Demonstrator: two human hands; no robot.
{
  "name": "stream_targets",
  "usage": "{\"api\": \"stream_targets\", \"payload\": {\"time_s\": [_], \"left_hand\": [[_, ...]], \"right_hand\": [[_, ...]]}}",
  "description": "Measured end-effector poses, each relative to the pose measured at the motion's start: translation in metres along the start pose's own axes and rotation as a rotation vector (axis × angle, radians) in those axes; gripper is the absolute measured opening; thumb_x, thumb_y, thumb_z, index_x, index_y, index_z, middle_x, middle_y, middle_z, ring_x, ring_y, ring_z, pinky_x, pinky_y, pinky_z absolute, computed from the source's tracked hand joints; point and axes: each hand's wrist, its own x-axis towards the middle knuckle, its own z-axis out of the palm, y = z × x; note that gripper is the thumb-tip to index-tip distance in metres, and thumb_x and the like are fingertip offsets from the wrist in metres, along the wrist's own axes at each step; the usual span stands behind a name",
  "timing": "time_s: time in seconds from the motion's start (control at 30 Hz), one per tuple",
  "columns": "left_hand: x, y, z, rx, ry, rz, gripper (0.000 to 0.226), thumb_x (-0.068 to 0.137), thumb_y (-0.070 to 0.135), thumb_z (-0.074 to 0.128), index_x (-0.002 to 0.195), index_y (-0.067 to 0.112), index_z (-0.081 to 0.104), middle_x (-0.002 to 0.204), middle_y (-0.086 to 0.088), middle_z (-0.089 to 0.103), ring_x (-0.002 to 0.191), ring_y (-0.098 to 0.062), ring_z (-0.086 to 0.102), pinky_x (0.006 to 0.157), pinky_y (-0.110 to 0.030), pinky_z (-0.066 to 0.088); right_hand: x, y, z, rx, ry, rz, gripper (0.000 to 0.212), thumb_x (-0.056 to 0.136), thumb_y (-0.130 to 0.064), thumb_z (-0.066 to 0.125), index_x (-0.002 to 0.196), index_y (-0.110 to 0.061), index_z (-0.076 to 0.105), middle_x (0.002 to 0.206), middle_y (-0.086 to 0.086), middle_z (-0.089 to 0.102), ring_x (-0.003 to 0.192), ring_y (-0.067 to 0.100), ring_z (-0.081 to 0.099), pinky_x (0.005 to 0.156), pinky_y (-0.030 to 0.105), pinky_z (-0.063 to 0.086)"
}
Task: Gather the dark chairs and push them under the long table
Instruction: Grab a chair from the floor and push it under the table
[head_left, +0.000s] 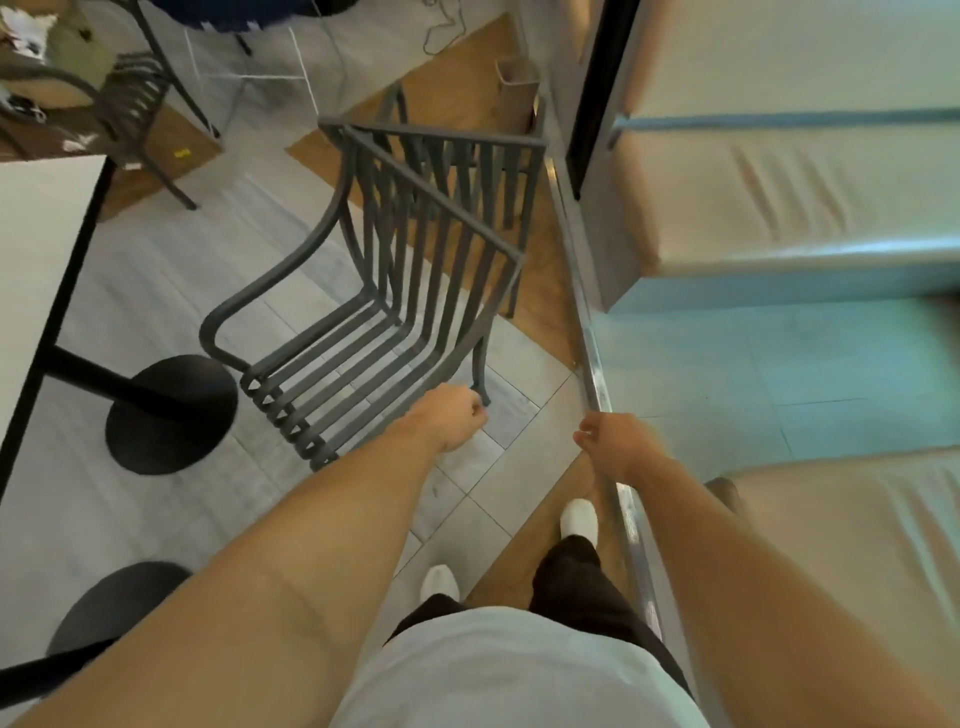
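A dark slatted metal chair stands tilted on the grey tiles just ahead of me. My left hand is closed around the front end of its right armrest. Close behind it, a second dark chair rests against its backrest. A third dark chair stands at the far left by a brown table. The long white table with a black edge runs along the left side. My right hand hangs free over the metal floor rail, fingers loosely apart, holding nothing.
Two black round table bases sit on the floor at left. A metal rail and glass partition run along the right, with beige cushions behind. My white shoes stand near the rail.
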Motion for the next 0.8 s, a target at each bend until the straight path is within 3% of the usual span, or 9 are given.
{"api": "stream_targets", "payload": {"time_s": [0.13, 0.27, 0.43, 0.57, 0.63, 0.8], "left_hand": [[0.053, 0.037, -0.018, -0.066, 0.06, -0.045, 0.029, 0.102, 0.031, 0.046, 0.096, 0.016, 0.07, 0.083, -0.007, 0.068, 0.082, -0.029, 0.067, 0.064, -0.033, 0.049], [0.094, 0.072, -0.025, -0.132, 0.108, -0.117, 0.031, 0.104, 0.033, 0.048, 0.112, 0.017, 0.073, 0.096, -0.006, 0.072, 0.084, -0.022, 0.065, 0.076, -0.032, 0.051], [0.134, 0.102, -0.028, -0.28, 0.185, -0.251, 0.031, 0.105, 0.035, 0.05, 0.116, 0.016, 0.071, 0.095, -0.003, 0.067, 0.082, -0.016, 0.062, 0.078, -0.028, 0.047], [0.159, 0.106, -0.034, -0.404, 0.238, -0.376, 0.025, 0.103, 0.036, 0.05, 0.103, 0.021, 0.07, 0.094, -0.005, 0.07, 0.082, -0.018, 0.066, 0.071, -0.031, 0.054], [0.168, 0.099, -0.04, -0.443, 0.26, -0.443, 0.026, 0.102, 0.039, 0.05, 0.105, 0.023, 0.07, 0.091, -0.004, 0.07, 0.08, -0.019, 0.067, 0.068, -0.033, 0.055], [0.193, 0.069, -0.056, -0.486, 0.272, -0.56, 0.032, 0.103, 0.039, 0.046, 0.115, 0.02, 0.069, 0.104, -0.003, 0.068, 0.089, -0.018, 0.059, 0.078, -0.032, 0.045]], "right_hand": [[0.046, 0.039, -0.033, -0.046, -0.04, 0.019, 0.038, 0.105, -0.04, 0.046, 0.135, -0.022, 0.062, 0.132, 0.007, 0.064, 0.117, 0.029, 0.061, 0.097, 0.037, 0.049], [0.102, 0.068, -0.081, -0.129, -0.084, -0.068, 0.039, 0.105, -0.038, 0.045, 0.135, -0.02, 0.062, 0.135, 0.008, 0.063, 0.119, 0.03, 0.06, 0.099, 0.037, 0.048], [0.163, 0.081, -0.148, -0.19, -0.106, -0.186, 0.04, 0.104, -0.041, 0.045, 0.132, -0.02, 0.065, 0.131, 0.008, 0.065, 0.119, 0.031, 0.06, 0.1, 0.04, 0.049], [0.211, 0.071, -0.188, -0.262, -0.116, -0.263, 0.038, 0.104, -0.04, 0.046, 0.122, -0.014, 0.067, 0.12, 0.01, 0.068, 0.106, 0.03, 0.063, 0.094, 0.04, 0.053], [0.231, 0.057, -0.205, -0.296, -0.118, -0.312, 0.034, 0.104, -0.034, 0.045, 0.114, -0.011, 0.068, 0.113, 0.012, 0.068, 0.1, 0.03, 0.063, 0.089, 0.039, 0.053], [0.28, 0.003, -0.232, -0.386, -0.129, -0.408, 0.03, 0.105, -0.033, 0.044, 0.11, -0.012, 0.065, 0.109, 0.013, 0.067, 0.095, 0.032, 0.062, 0.085, 0.04, 0.051]]}}
